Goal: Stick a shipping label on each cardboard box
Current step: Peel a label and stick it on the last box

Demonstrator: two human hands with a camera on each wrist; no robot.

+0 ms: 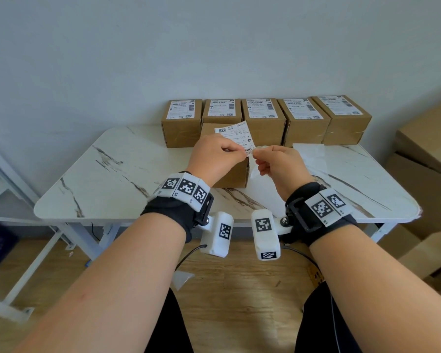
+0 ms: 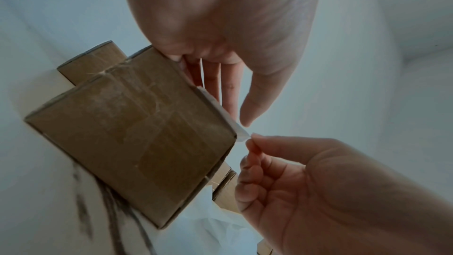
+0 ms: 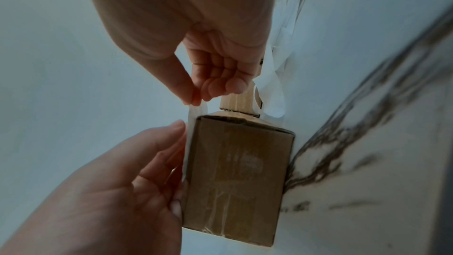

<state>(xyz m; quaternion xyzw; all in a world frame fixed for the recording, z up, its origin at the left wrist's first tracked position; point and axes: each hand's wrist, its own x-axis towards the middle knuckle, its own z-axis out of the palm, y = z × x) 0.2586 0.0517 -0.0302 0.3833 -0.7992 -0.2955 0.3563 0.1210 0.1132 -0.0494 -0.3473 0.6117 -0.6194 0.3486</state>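
Note:
A white printed shipping label (image 1: pixel 236 135) is held upright over a plain cardboard box (image 1: pixel 237 175) at the table's middle. My left hand (image 1: pixel 229 150) pinches the label's lower edge between thumb and fingers. My right hand (image 1: pixel 259 156) pinches the backing paper (image 1: pixel 254 171) at the label's lower right corner, and a white strip hangs from it. In the left wrist view, the label's edge (image 2: pixel 230 119) runs along the box (image 2: pixel 132 133) toward the right hand (image 2: pixel 255 148). In the right wrist view, the right hand (image 3: pixel 196 100) pinches the white strip (image 3: pixel 195 115) above the box (image 3: pixel 237 172).
Several cardboard boxes (image 1: pixel 264 118) with labels on top stand in a row along the back of the marble table (image 1: pixel 107 179). Loose white backing sheets (image 1: pixel 309 151) lie to the right of the hands. Large cartons (image 1: pixel 428 154) are stacked on the floor at right.

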